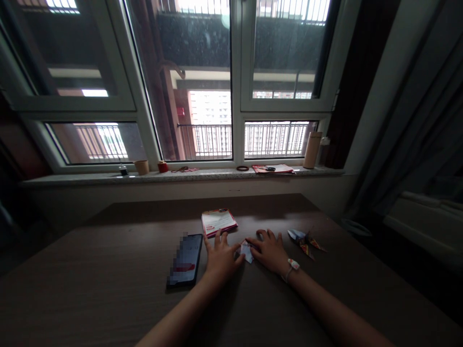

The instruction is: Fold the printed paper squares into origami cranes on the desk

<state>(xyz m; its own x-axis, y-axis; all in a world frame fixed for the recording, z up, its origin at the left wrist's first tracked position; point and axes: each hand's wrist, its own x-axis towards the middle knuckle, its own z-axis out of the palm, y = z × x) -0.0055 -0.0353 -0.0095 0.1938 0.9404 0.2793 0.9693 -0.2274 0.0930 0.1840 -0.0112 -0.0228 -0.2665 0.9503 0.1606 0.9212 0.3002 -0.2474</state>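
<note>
A small piece of folded paper (247, 252), pale with a patterned edge, lies on the brown table between my hands. My left hand (221, 258) holds its left side with thumb and index finger, while the other fingers spread over the tabletop. From the right, my right hand (269, 251) grips the upper right edge with thumb and index finger, its remaining fingers curved on the table. A bracelet (293, 264) circles the right wrist. Just beyond my left fingertips sits a stack of printed paper sheets (219, 222). The underside of the folded paper is hidden.
Left of my left hand lies a smartphone (185, 260), its screen partly pixelated. Folded paper pieces (306, 242) rest right of my right hand. Along the windowsill (217, 174) stand a paper cup (142, 167), a red spool (163, 166), red-edged papers (274, 169) and a tan bottle (312, 150).
</note>
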